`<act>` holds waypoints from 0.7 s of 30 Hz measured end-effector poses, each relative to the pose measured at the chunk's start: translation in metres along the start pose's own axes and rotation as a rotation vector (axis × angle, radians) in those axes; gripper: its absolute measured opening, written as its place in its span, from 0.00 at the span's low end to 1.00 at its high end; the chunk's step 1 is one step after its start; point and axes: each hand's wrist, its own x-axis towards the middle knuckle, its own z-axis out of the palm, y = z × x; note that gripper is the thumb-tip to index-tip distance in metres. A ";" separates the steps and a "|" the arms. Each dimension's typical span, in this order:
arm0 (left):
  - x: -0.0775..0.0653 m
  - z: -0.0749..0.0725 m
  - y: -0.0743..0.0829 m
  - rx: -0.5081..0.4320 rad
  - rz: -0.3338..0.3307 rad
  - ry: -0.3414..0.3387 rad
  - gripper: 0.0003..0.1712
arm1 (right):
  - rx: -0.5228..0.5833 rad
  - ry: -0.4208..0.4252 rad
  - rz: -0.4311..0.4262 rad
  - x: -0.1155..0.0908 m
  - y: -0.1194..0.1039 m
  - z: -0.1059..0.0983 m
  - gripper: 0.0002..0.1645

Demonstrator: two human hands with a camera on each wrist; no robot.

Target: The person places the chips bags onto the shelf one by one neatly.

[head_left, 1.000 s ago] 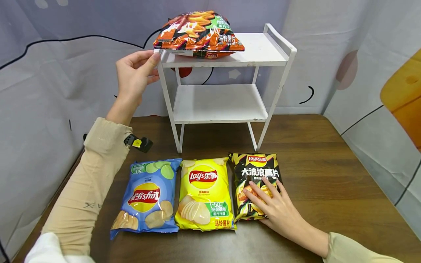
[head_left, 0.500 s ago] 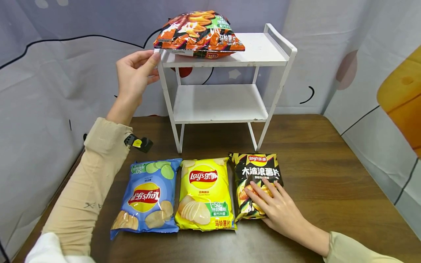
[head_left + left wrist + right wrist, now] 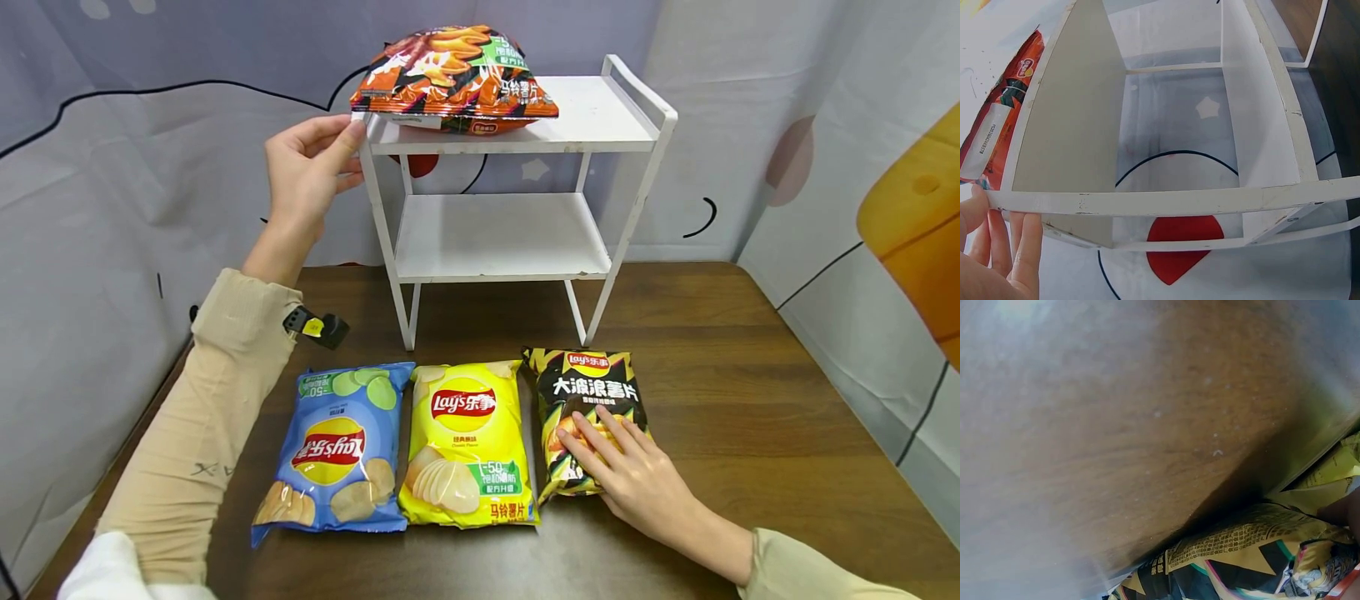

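Observation:
My left hand (image 3: 307, 167) is at the top left corner of a white two-tier rack (image 3: 502, 237), its thumb and fingers pinching the frame there. In the left wrist view, the fingers (image 3: 1025, 250) lie against the frame's edge. An orange chip bag (image 3: 457, 79) sits on the top shelf, right beside that hand. My right hand (image 3: 637, 475) rests with spread, fairly straight fingers on a black chip bag (image 3: 588, 387), covering part of its lower right. The right wrist view shows that black bag's side (image 3: 1229, 556) close to the table.
A yellow chip bag (image 3: 465, 442) lies left of the black one, and a blue chip bag (image 3: 333, 450) farther left, its print upside down. The rack stands at the back of the brown wooden table (image 3: 750, 400). Printed cloth (image 3: 112, 192) hangs behind.
Under my right hand, the black bag has shifted and turned slightly, its lower end moving a little away from me. My left hand and the rack look still.

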 end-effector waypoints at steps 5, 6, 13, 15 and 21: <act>0.000 0.000 0.000 -0.001 0.005 -0.002 0.16 | -0.038 0.048 -0.010 0.003 0.000 -0.001 0.27; 0.000 0.000 0.000 -0.003 0.005 -0.003 0.16 | -0.040 0.064 -0.015 0.004 0.000 -0.001 0.27; 0.000 0.000 0.000 -0.004 0.003 -0.005 0.16 | -0.069 0.076 -0.029 0.005 0.001 -0.004 0.28; 0.000 0.000 0.000 -0.007 0.003 -0.005 0.16 | -0.069 0.076 -0.027 0.005 0.002 -0.005 0.29; 0.000 0.000 0.000 -0.009 0.006 -0.004 0.16 | -0.067 0.119 -0.042 0.008 0.005 -0.006 0.28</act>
